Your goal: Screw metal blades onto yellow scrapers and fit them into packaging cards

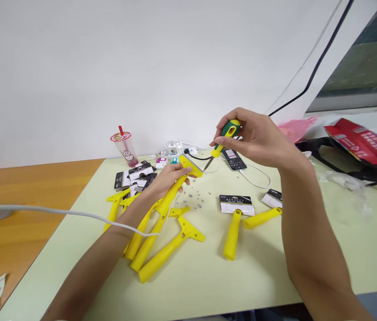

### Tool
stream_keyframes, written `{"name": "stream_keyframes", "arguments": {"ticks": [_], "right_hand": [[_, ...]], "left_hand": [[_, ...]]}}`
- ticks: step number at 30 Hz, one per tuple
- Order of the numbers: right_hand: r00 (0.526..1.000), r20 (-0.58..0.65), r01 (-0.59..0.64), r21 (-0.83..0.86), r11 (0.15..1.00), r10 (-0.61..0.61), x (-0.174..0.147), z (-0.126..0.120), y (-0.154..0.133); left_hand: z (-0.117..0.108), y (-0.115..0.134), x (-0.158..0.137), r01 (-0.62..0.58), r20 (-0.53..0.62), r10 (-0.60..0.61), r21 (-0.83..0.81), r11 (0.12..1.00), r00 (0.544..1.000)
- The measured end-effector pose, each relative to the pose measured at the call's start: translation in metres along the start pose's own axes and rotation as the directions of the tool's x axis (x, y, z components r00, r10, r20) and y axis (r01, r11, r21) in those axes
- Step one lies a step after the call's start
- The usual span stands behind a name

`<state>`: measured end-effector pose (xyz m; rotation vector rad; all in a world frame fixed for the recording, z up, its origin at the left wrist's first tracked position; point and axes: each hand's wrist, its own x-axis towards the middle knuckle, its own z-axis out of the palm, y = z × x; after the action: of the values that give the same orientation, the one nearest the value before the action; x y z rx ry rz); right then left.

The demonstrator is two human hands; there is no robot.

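My left hand (171,178) is closed around the neck of a yellow scraper (189,166), whose wide head points up and away from me. In my right hand (251,133) is a green and yellow screwdriver (227,137), held by its handle and tilted down to the left. Its tip is close to the right end of the scraper head; whether they touch I cannot tell. Small metal screws and nuts (193,196) lie scattered on the table beneath. Several more yellow scrapers (164,254) lie under and beside my left forearm.
Two yellow handles (231,238) with black and white cards (237,205) lie right of centre. More cards (138,174), a drink cup (126,149) and a power strip (175,149) are at the back. A phone (234,159) is charging. A white cable (74,215) crosses in front; a red bag (369,147) sits right.
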<state>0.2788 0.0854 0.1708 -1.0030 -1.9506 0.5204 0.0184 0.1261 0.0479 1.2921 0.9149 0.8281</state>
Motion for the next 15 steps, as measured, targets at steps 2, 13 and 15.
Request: {"name": "stream_keyframes", "arguments": {"ticks": [2,13,15], "right_hand": [[1.000,-0.003,-0.006,-0.004,1.000,0.006,0.000,0.000,0.000],[1.000,0.011,-0.018,-0.039,0.999,0.018,0.002,0.007,-0.002],[1.000,0.007,-0.006,-0.033,0.999,0.006,0.003,0.009,-0.002]], "left_hand": [[-0.001,0.002,0.000,-0.001,-0.022,-0.001,-0.053,0.999,1.000],[-0.003,0.016,-0.003,0.171,0.135,-0.115,-0.556,0.814,0.984],[-0.001,0.019,-0.005,0.186,0.173,-0.106,-0.562,0.806,0.979]]}}
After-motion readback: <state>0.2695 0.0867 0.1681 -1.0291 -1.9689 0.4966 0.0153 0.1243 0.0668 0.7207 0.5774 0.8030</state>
